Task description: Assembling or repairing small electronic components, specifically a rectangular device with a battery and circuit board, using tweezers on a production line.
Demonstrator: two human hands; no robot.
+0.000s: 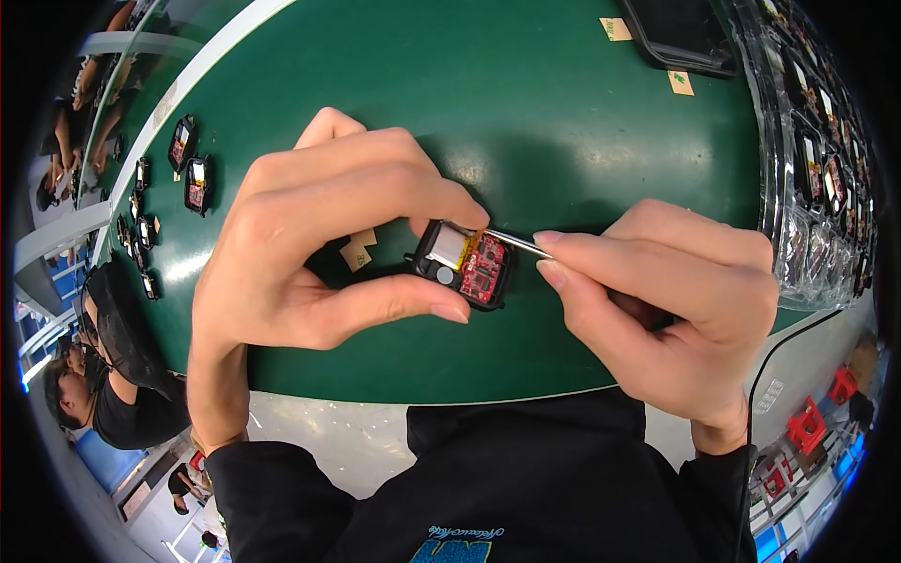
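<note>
Circuit-board device [481, 267] is being pinched by the left hand [314, 230], fingers covering its twelve-o'clock edge. Right hand [671, 305] is gripping a tool [519, 243]; plastic tray [803, 267] is lying at two o'clock.

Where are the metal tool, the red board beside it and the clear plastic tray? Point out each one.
Tool [522, 243]: head view, middle of its bare metal shaft.
Red board [483, 265]: head view, middle of its face.
Tray [802, 267]: head view, clear plastic near its lower end.

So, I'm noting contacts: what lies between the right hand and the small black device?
In the head view, a thin metal tool spans the gap from the right hand to the upper edge of the black device.
</note>
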